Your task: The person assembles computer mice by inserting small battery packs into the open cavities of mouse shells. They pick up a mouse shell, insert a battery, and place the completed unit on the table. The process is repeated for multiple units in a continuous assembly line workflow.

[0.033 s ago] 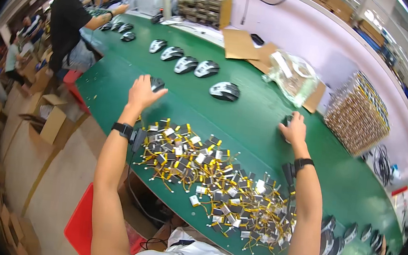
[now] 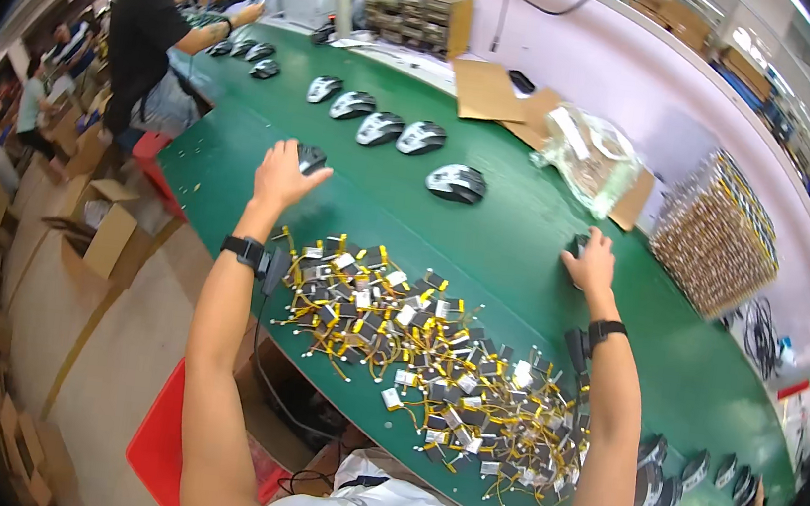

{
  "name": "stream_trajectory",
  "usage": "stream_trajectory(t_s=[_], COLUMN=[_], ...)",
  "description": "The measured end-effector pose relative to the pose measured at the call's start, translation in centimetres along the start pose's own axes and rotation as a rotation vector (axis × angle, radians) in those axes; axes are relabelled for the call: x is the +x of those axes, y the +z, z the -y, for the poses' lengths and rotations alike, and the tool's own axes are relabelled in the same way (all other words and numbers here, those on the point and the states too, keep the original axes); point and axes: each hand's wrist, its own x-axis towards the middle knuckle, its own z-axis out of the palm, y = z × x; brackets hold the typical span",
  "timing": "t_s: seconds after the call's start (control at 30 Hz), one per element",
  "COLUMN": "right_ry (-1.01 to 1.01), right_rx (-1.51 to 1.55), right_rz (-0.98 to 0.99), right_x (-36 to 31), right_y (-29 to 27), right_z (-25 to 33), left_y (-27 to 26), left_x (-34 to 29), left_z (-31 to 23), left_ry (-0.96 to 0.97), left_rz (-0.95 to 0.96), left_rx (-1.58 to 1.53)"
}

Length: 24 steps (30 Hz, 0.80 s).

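My left hand point(image 2: 280, 177) is closed round the side of a grey and black computer mouse point(image 2: 312, 159) on the green bench, thumb pointing right. Off to the right, my right hand point(image 2: 596, 262) grips a small dark computer mouse point(image 2: 580, 245), mostly hidden by the fingers. Between my forearms lies a heap of small flat battery packs point(image 2: 451, 378) with yellow tape and thin wires. Beyond the hands, a silver and black mouse point(image 2: 456, 183) sits alone, with a row of similar mice point(image 2: 379, 130) farther left. Both wrists wear black straps.
Several curved mouse shells point(image 2: 664, 501) lie at the bench's right end. Along the wall are cardboard sheets point(image 2: 483, 90), a plastic bag point(image 2: 590, 159), a tall stack of striped bundles point(image 2: 717, 234) and a drawer cabinet point(image 2: 417, 17). A co-worker point(image 2: 145, 34) stands at far left.
The scene has shifted slightly right in the picture. Both hands keep their grip, with little visible movement.
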Motion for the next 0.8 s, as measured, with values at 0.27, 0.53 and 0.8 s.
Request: stream_trajectory(t_s=[0.27,0.53,0.8], right_ry=[-0.120,-0.492,-0.615], right_rx=[0.322,0.432,0.378], right_rz=[0.165,0.303,0.502], right_x=[0.9,-3.1,-6.7], right_y=[0.0,3.4,5.8], right_z=[5.0,33.7,41.8], left_y=[2.7,2.9,2.5], left_x=[-6.0,-9.1,-11.3], left_z=[11.1,4.9,7.7], left_ry=[-0.279,-0.160,-0.331], left_rz=[0.070,0.054,-0.192], left_rx=[0.099,-0.046,-0.108])
